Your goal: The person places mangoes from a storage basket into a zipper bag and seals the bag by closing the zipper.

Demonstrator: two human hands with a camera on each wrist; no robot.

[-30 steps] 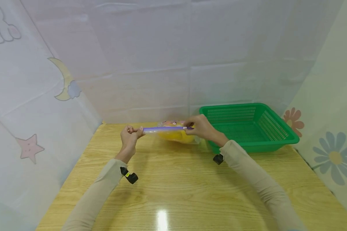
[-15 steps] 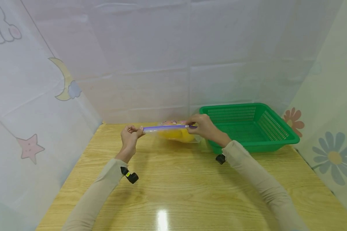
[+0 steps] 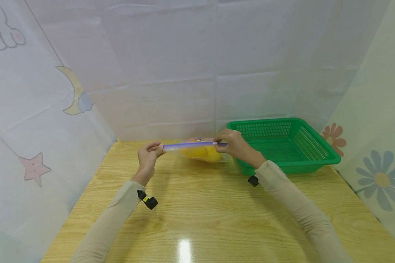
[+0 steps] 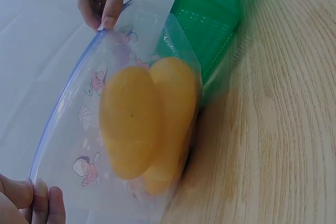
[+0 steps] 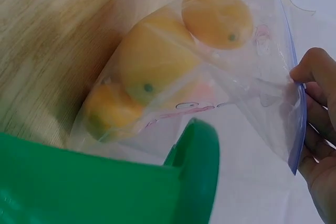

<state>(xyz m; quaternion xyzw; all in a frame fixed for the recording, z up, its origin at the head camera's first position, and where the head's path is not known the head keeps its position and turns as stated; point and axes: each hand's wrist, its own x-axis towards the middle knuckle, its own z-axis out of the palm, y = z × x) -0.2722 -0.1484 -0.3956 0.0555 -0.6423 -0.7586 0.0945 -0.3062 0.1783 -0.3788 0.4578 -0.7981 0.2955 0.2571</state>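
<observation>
A clear zip bag (image 4: 89, 142) printed with small pink cartoon figures holds three yellow mangoes (image 5: 157, 59). Its purple zip strip (image 3: 187, 145) is stretched between the two hands, sloping up slightly toward the right. My left hand (image 3: 147, 157) pinches the strip's left end between thumb and fingers. On the right, my right hand (image 3: 236, 146) pinches the small white slider (image 3: 215, 143), with a short length of strip showing past it in the right wrist view. The filled lower part of the bag hangs behind the strip, close over the wooden table (image 3: 191, 204).
A green plastic basket (image 3: 284, 166) with slotted walls stands at the back right, just beside the bag and my right hand. A pale printed cloth (image 3: 164, 73) hangs behind the table and along both sides. Each sleeve carries a black wrist camera (image 3: 148, 200).
My right hand has slid a little to the right along the purple strip, taking the white slider with it. My left hand keeps its pinch in about the same place.
</observation>
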